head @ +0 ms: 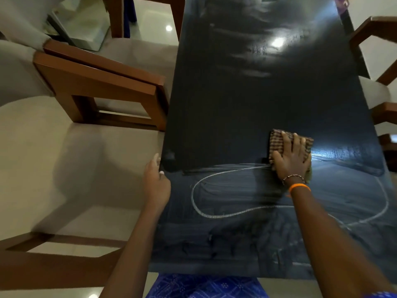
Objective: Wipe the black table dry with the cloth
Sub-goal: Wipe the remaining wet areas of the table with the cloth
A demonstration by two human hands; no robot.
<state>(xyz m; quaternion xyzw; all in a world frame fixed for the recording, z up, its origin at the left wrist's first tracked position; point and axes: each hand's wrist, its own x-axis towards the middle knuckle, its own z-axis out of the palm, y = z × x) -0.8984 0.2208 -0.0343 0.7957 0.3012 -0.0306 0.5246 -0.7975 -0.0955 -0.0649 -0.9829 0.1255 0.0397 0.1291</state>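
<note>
Right hand (291,157) flat, fingers spread, presses cloth (279,139) on surface (247,100). Long axis runs 12 o'clock; streaks, probably wet, lie that way. Left hand (156,179) grips edge at 9.

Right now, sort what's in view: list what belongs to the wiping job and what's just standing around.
Job:
black table
checked cloth, pressed flat by the right hand
left hand, at the table's left edge

Standing around:
wooden chairs
mirror, on the floor
</note>
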